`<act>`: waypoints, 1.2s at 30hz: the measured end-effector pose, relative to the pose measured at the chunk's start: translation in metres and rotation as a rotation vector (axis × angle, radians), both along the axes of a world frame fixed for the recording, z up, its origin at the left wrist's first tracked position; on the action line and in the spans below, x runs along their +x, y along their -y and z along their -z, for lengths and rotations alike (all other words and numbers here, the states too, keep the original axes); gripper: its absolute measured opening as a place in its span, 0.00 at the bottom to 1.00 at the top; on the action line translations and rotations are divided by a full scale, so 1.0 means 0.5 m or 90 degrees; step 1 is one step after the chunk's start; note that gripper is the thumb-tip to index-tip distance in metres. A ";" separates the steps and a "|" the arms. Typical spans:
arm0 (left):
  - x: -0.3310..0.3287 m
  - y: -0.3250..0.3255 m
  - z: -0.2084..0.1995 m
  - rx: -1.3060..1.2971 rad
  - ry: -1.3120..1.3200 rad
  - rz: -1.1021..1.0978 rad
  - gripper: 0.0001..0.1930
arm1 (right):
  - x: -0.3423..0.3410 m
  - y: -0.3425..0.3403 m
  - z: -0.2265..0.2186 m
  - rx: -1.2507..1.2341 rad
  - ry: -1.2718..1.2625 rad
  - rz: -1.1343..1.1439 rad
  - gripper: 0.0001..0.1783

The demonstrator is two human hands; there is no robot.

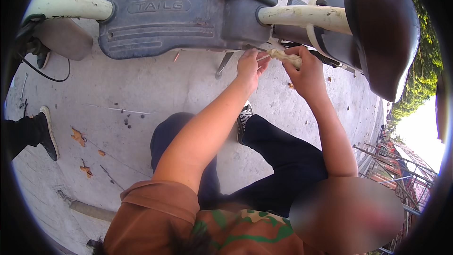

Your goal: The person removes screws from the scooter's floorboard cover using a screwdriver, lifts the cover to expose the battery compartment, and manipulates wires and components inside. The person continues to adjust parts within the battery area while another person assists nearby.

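Note:
My right hand (pixel 306 73) is closed around the cream, ridged handle of a screwdriver (pixel 278 55). Its thin shaft points left, toward the lower edge of an electric scooter's dark plastic footboard (pixel 160 30). Beside the shaft, just under that edge, the fingers of my left hand (pixel 250 68) are drawn together. Whether they pinch the shaft or a small part there, I cannot make out. The screwdriver's tip meets the shadowed underside, and what it touches is hidden.
Right of my hands hangs the scooter's dark brown seat (pixel 384 33), joined by a cream frame tube (pixel 302 15). A kickstand (pixel 223 66) reaches the concrete. Another person's shoe (pixel 48 132) stands at left, near dry leaves (pixel 78 136). Metal scaffolding (pixel 396 160) rises at far right.

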State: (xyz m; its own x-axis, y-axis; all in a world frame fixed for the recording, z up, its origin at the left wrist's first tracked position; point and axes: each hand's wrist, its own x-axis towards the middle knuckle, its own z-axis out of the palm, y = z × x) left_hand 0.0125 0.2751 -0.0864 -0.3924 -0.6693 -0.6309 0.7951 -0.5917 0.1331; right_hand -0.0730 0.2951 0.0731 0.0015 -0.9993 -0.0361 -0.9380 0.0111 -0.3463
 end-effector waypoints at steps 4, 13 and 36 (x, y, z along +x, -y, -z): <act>-0.003 0.001 0.006 0.009 -0.010 -0.011 0.12 | 0.005 0.005 -0.001 0.013 0.029 0.026 0.14; -0.006 -0.005 0.013 0.047 -0.012 -0.027 0.14 | 0.015 0.067 -0.042 0.329 0.322 0.246 0.19; 0.071 0.069 0.088 0.300 0.018 -0.156 0.20 | 0.080 0.140 -0.047 0.255 -0.506 -0.472 0.12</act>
